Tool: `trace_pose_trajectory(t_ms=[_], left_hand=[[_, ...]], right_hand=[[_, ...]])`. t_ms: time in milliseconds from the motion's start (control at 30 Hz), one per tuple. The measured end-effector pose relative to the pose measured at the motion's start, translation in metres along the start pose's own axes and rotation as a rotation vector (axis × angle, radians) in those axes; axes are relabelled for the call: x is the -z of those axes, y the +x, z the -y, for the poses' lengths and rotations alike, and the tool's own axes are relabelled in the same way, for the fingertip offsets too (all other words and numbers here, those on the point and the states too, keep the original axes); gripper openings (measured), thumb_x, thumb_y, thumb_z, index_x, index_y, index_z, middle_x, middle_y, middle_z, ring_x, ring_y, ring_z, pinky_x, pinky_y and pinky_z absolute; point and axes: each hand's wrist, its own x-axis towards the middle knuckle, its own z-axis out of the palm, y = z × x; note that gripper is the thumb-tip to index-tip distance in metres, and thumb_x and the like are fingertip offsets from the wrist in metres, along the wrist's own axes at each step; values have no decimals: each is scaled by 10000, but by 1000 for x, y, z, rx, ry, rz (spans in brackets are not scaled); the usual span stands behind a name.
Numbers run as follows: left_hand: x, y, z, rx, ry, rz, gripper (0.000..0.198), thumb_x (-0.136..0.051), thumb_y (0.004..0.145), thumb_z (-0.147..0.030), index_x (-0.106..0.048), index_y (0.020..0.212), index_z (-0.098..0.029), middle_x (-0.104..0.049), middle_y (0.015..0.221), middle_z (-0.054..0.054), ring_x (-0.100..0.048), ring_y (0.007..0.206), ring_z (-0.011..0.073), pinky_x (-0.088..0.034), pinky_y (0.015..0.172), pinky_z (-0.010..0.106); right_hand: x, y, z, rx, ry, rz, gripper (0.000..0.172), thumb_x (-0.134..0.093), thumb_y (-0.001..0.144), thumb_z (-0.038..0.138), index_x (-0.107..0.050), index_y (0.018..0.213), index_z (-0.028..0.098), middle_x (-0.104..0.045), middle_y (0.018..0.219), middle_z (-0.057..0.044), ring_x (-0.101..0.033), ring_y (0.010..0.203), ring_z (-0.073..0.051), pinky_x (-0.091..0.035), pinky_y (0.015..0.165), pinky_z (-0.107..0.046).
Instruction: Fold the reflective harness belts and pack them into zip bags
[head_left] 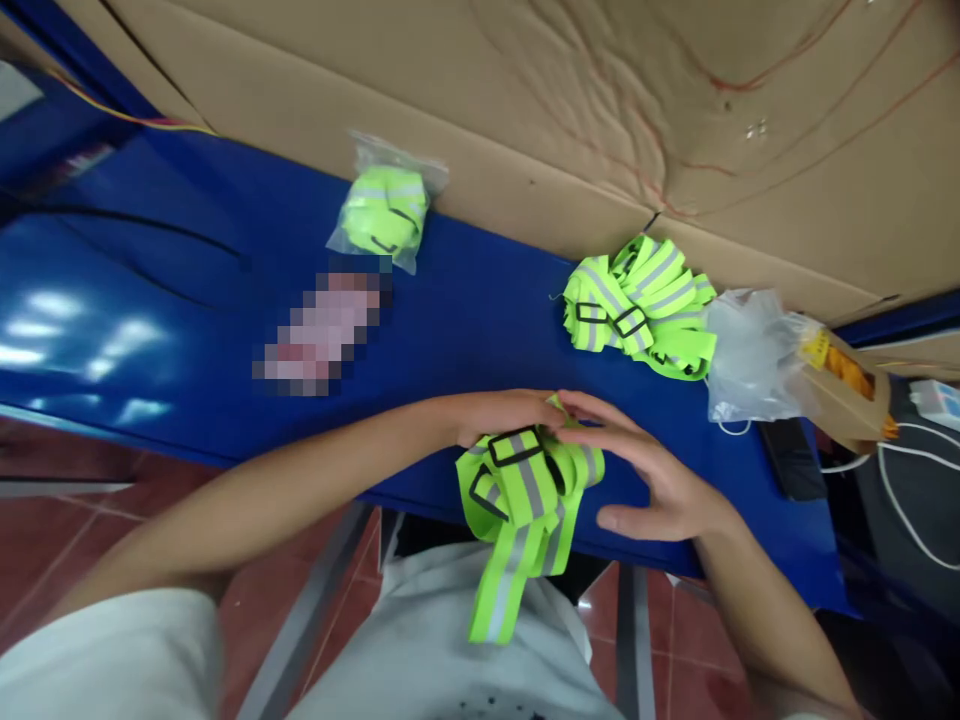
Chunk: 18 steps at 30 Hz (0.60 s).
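A bundle of neon-yellow reflective straps (529,490) with grey stripes and black buckles hangs at the table's front edge, one loose end dangling down. My left hand (506,412) is closed on the top of this bundle; its fingertips are partly hidden behind the straps. Beside it, my right hand (652,475) is open, thumb well apart from the fingers, with the fingertips at the bundle's upper right edge. Whether they press on the straps I cannot tell.
Farther back lies a pile of similar straps (641,305), touching clear plastic bags (754,355). A bagged strap bundle (384,215) rests against the cardboard wall (495,170). On the blue table (480,310) are a blurred-out item (322,335), a black phone-like object (793,460) and an open cardboard box (847,390).
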Motion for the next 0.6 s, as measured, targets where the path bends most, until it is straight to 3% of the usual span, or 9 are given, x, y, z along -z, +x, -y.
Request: trace_pose_trajectory(t_ms=[100, 200, 333, 433, 500, 600], left_hand=[[-6, 0, 2, -60, -25, -19, 142, -660, 773, -288, -674, 868, -184, -685, 838, -5, -622, 749, 136, -504, 671, 238], [-13, -1, 6, -56, -11, 37, 142, -633, 845, -330, -650, 852, -189, -679, 899, 2, -618, 871, 153, -514, 804, 265], [-18, -2, 15, 24, 34, 82, 144, -632, 872, -327, -658, 935, -200, -673, 932, -6, -605, 882, 150, -505, 807, 268], [-20, 0, 19, 120, -25, 118, 194, -679, 856, -353, -661, 989, -213, -687, 906, -12, -619, 841, 153, -512, 750, 258], [-18, -1, 18, 111, -32, 134, 243, -634, 906, -447, -677, 983, -221, -707, 893, -2, -635, 814, 163, -519, 728, 264], [-10, -6, 9, -146, 259, 56, 432, -446, 1019, -546, -720, 939, -223, -731, 867, 19, -653, 803, 175, -524, 766, 278]], right_hand=[[-13, 2, 4, 166, -280, -217, 595, -707, 934, 499, -582, 1452, 235, -559, 1496, -143, -544, 1383, -303, -451, 1158, -501], [-30, 7, 12, 309, -448, -189, 585, -684, 907, 628, -687, 1319, 212, -700, 1267, -114, -649, 1150, -249, -513, 1046, -422], [-33, 12, 21, 302, -380, -190, 490, -654, 942, 605, -731, 1249, 231, -753, 1128, -63, -685, 1046, -194, -533, 999, -366], [-25, 10, 21, 205, -99, -179, 402, -602, 1008, 517, -734, 1228, 207, -766, 1115, -79, -733, 1033, -181, -586, 913, -341], [-20, 5, 18, 67, 80, -210, 357, -619, 1007, 476, -732, 1237, 228, -786, 1095, -76, -759, 987, -196, -611, 841, -337], [-13, -1, 12, -277, 233, -395, 255, -648, 994, 433, -771, 1149, 273, -808, 989, -43, -763, 855, -211, -604, 744, -336]])
